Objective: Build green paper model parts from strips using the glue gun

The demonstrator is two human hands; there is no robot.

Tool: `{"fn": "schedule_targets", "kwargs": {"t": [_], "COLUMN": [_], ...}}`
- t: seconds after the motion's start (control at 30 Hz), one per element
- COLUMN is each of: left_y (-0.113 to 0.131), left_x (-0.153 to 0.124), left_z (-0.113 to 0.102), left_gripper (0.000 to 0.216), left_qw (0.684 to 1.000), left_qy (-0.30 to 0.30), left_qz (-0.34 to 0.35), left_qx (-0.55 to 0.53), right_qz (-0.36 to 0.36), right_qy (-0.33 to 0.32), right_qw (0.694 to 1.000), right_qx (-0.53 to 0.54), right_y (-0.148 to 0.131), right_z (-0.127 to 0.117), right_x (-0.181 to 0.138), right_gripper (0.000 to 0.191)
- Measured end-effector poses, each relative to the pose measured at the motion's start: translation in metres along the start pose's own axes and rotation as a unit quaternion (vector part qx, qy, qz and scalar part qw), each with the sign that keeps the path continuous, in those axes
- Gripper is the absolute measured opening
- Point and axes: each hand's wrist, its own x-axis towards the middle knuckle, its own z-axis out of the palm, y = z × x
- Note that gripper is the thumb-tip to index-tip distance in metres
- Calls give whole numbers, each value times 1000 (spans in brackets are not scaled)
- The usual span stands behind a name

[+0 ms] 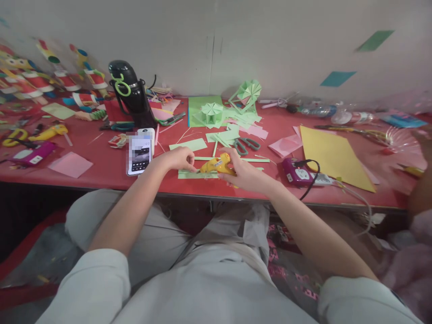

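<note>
My right hand [248, 173] is wrapped round a yellow hot glue gun [215, 164], its nozzle pointing left over a light green paper strip [191, 174] near the table edge. Just left of the nozzle, my left hand [180, 159] has its fingers pinched together at the strip; what is between the fingertips is hidden. A thin rolled green paper stick [258, 160] lies behind both hands. Dark-handled scissors [246, 146] rest beyond the glue gun, beside green paper pieces [189, 144]. Farther back stand a folded green paper piece [212, 113] and a round pleated green one [249, 93].
On the red table [111, 177] at left are a phone [140, 155] and a black flask [130, 94]. To the right sit a purple power socket [299, 172] with cables and yellow paper [332, 155]. Another person's arm [420, 189] shows at far right.
</note>
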Motion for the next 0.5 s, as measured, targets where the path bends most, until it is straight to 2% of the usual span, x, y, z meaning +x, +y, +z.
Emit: {"fn": "schedule_targets", "kwargs": {"t": [0.17, 0.33, 0.5], "left_y": [-1, -4, -8], "left_x": [1, 2, 4], "left_z": [1, 2, 4], "left_gripper": [30, 29, 31], "left_qw": [1000, 1000, 1000], "left_qy": [-1, 2, 1], "left_qz": [8, 12, 20], "left_qx": [-10, -9, -19], "right_qz": [-29, -37, -36], "right_qy": [14, -30, -19], "right_qw": [996, 992, 991], "right_qx": [-82, -113, -124], "right_y": [0, -4, -5], "right_z": [-5, -8, -7], "right_x": [3, 8, 9], "right_gripper": [51, 40, 44]}}
